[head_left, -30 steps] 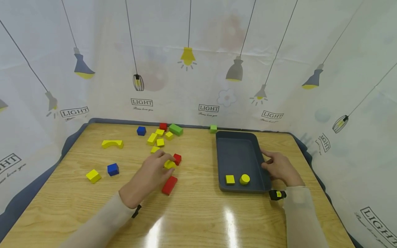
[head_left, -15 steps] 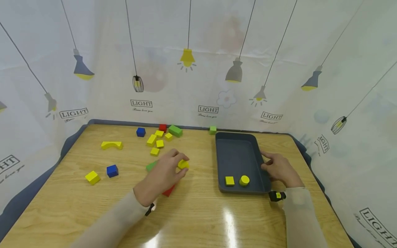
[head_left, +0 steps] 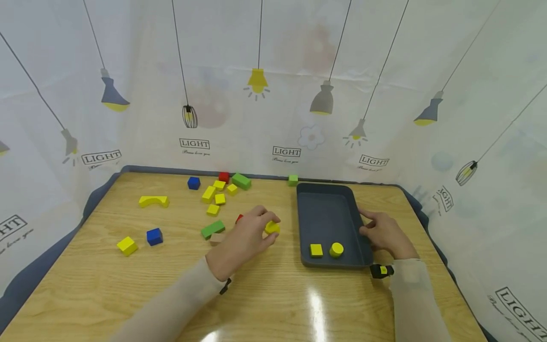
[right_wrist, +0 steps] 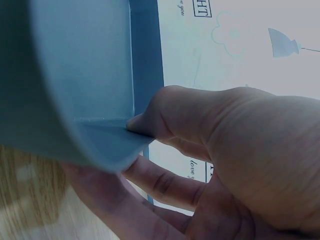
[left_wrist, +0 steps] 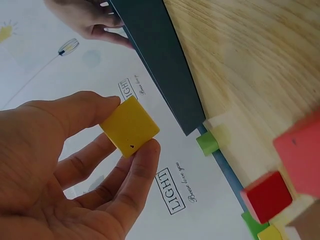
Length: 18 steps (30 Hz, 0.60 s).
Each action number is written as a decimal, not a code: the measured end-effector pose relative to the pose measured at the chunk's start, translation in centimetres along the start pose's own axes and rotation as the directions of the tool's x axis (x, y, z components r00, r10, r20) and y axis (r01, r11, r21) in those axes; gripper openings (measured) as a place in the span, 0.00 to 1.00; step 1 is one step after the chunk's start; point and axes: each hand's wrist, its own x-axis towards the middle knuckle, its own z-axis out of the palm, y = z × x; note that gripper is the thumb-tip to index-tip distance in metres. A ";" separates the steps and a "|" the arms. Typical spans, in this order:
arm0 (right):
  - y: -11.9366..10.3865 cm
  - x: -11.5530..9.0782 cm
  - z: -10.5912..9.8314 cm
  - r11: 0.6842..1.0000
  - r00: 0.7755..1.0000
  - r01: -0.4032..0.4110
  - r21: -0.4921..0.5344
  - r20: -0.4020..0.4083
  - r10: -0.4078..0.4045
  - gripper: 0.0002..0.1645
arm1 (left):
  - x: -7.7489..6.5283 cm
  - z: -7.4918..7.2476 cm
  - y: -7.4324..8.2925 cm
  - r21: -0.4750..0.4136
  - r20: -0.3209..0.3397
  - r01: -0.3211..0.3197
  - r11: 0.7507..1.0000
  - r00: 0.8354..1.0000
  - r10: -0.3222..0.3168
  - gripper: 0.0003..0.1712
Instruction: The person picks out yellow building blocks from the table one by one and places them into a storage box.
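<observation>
Between thumb and fingertips, my left hand [head_left: 245, 237] pinches a yellow block [left_wrist: 131, 126]. In the head view that hand is above the table, left of the dark grey tray [head_left: 329, 213]. My right hand [head_left: 388, 233] grips the tray's right wall, its thumb inside the rim [right_wrist: 140, 122] and its fingers outside. Inside the tray's near end lie a yellow square block [head_left: 316, 250] and a yellow cylinder [head_left: 336, 250]. Behind my left hand a red block [head_left: 239, 218] and a plain wooden block [head_left: 216, 238] are partly hidden.
Several yellow blocks [head_left: 209, 194] cluster at the back, near a red cube [head_left: 224, 176] and a green block [head_left: 241, 180]. A yellow arch [head_left: 154, 201], blue cubes [head_left: 155, 236] and a yellow cube [head_left: 127, 245] lie on the left. One small green cube [head_left: 292, 180] stands behind the tray.
My left hand has carried the yellow block rightward from among the blocks toward the tray, uncovering the green and plain wooden blocks. My right hand and the tray have stayed in place.
</observation>
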 end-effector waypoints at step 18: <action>0.0 0.1 -0.2 1.000 1.000 0.019 -0.009 -0.004 -0.019 0.39 | 2.8 3.2 2.6 -0.079 0.048 -0.075 0.994 0.996 0.079 0.20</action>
